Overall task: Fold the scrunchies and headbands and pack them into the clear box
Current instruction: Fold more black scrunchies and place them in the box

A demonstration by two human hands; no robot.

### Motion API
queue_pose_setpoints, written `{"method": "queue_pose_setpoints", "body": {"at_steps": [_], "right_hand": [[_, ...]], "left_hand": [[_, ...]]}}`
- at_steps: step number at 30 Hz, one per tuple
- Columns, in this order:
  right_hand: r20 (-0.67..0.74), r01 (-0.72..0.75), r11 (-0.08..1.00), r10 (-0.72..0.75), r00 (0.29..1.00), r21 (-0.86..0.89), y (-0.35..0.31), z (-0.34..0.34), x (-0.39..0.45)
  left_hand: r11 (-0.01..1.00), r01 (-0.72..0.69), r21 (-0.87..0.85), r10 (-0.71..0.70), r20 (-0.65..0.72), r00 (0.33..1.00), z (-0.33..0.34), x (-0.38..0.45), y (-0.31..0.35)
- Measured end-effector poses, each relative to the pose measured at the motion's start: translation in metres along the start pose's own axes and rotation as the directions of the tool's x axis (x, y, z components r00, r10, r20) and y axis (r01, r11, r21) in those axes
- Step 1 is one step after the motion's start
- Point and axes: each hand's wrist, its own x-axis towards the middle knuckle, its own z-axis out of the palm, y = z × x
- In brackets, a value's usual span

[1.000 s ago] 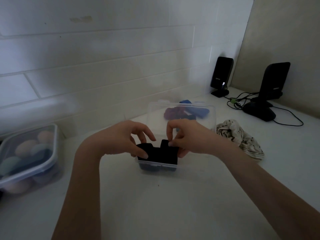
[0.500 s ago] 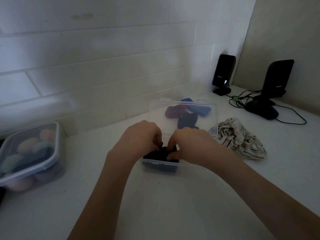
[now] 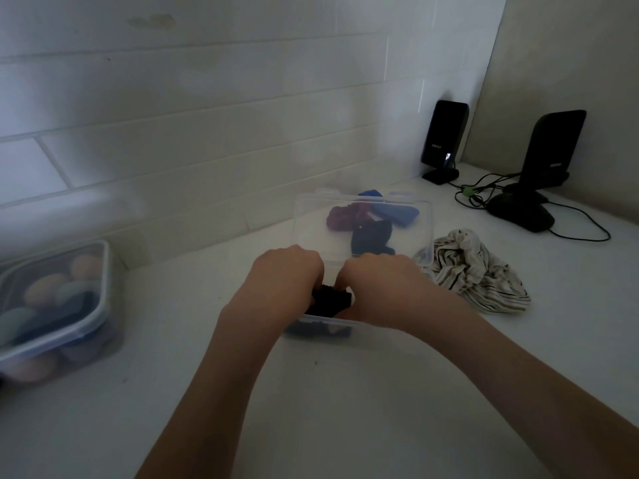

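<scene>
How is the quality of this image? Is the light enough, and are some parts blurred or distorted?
Head view: light is dim and flat, so the black fabric both hands press into the clear box shows no detail. The lidded container at the left edge is blurred. The wide-angle lens bends the wall tile lines.

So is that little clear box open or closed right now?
Open. The clear box has its lid standing up behind it, while the left hand and right hand press a black fabric piece in.

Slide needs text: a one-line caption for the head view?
Both hands press a black fabric piece into the clear box on a white counter.
</scene>
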Motion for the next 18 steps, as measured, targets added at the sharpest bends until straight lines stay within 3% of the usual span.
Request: {"method": "queue_pose_setpoints", "body": {"at_steps": [5,11,18], "right_hand": [[0.011,0.010,0.999,-0.010,1.000,0.046,0.006,0.002,0.002],[0.022,0.011,0.998,-0.013,1.000,0.065,0.010,0.002,0.003],[0.045,0.020,0.999,-0.022,0.999,0.046,0.008,0.001,0.003]], "left_hand": [[0.993,-0.023,-0.112,0.032,0.083,0.996,-0.001,-0.006,-0.011],[1.000,0.010,-0.005,-0.010,-0.065,0.998,-0.007,-0.010,-0.016],[1.000,-0.020,-0.002,0.020,-0.099,0.995,-0.005,0.001,-0.010]]}}
